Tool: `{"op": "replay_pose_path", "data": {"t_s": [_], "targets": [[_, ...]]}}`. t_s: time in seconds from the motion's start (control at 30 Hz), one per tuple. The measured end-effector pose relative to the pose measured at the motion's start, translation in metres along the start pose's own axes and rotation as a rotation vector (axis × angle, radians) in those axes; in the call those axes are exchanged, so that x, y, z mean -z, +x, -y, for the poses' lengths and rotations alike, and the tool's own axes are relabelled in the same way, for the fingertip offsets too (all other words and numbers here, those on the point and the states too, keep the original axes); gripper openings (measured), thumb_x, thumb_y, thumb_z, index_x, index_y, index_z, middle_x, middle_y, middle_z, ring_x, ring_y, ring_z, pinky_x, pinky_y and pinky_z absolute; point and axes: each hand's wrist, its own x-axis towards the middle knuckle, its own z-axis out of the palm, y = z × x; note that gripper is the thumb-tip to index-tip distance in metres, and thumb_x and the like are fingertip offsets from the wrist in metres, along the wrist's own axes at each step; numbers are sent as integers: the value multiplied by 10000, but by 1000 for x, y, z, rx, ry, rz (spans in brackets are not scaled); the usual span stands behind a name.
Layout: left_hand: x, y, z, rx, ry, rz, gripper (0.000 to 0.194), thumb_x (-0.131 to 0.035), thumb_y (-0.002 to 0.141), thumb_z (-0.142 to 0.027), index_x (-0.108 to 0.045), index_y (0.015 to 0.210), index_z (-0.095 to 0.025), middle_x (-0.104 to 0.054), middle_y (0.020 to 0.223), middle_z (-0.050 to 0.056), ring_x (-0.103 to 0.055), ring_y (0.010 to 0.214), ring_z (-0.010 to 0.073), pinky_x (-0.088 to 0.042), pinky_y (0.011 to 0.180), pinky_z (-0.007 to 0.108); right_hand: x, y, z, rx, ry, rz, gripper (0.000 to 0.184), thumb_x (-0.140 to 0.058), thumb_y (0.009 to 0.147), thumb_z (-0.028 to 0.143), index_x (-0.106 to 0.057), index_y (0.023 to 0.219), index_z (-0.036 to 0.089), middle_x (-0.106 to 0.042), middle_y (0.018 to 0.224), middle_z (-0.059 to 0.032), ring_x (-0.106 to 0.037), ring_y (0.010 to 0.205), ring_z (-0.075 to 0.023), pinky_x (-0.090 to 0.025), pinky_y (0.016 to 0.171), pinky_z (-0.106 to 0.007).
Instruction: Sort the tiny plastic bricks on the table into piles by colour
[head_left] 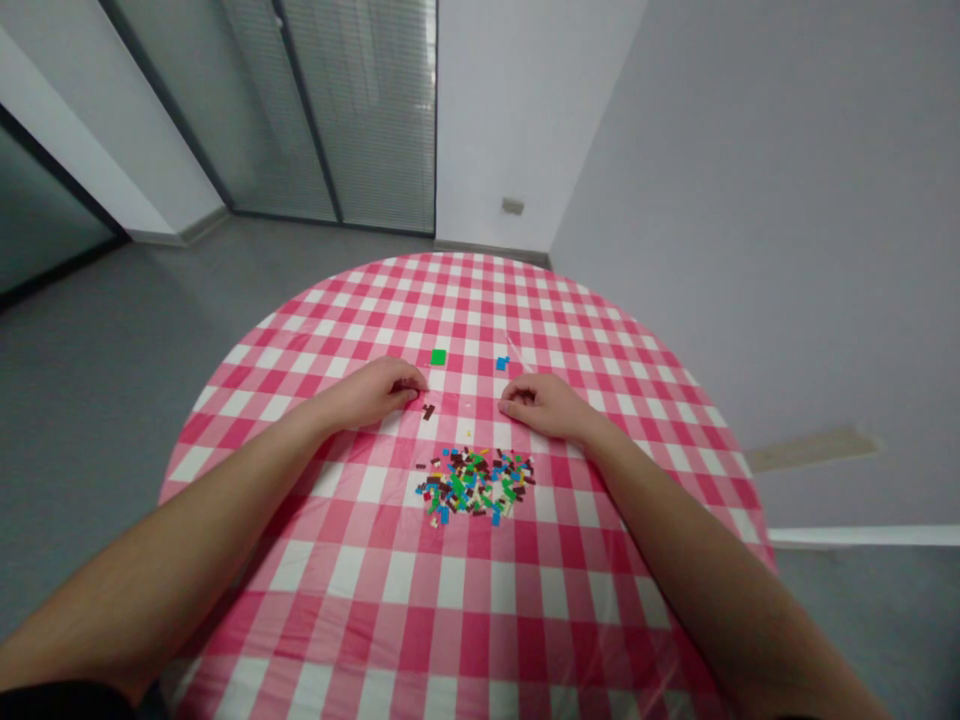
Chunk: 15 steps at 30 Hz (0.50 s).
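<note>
My left hand (390, 388) rests on the checked tablecloth with its fingers curled in towards the thumb. Anything between those fingertips is too small to make out. Just below it lies a small brown brick piece (428, 411), and a green square plate (439, 357) is beyond its fingertips. Opposite, my right hand (546, 404) is also curled, thumb against the fingers, and whether it pinches something is hidden. A blue brick piece (502, 364) lies just past its fingers. Nearer to me, between the forearms, spreads a loose pile of tiny building bricks (476, 482) in blue, green, brown, yellow and white.
The round table (465, 600) wears a red-and-white checked cloth under a shiny, wrinkled clear cover. One tiny yellow piece (469, 433) sits apart, above the pile. Behind the table are a glass partition (360, 120) with blinds and a pale wall (525, 110).
</note>
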Motion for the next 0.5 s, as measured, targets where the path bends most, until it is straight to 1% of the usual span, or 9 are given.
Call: {"op": "replay_pose_path", "data": {"t_s": [0.13,0.23,0.33,0.5], "targets": [[0,0,3,28,3,-10,199,-535,899,-241,-720,945,-181,-757,943,64,-687,839,184,-504,761,282,0,0,0,-7,16,4,153,-623,882,322,-709,828,207,-719,796,-46,-602,693,-159,-429,648,-310],[3,1,5,48,27,-21,221,-548,900,-269,-746,952,-187,-772,964,73,-697,865,201,-506,777,300,0,0,0,-7,17,0,153,-624,880,325,-703,818,210,-716,789,-42,-600,685,-158,-429,640,-310],[5,1,6,72,64,-57,242,-562,901,-309,-774,952,-204,-784,977,84,-697,869,217,-506,787,326,-1,0,-2,-1,13,-1,154,-622,880,327,-700,813,213,-713,780,-39,-598,678,-157,-431,636,-312],[6,1,9,59,90,-65,246,-569,894,-302,-794,952,-222,-785,963,83,-691,857,209,-508,790,322,-1,-1,-2,1,8,-3,149,-622,880,329,-699,818,218,-713,783,-36,-600,685,-156,-436,645,-314]]}}
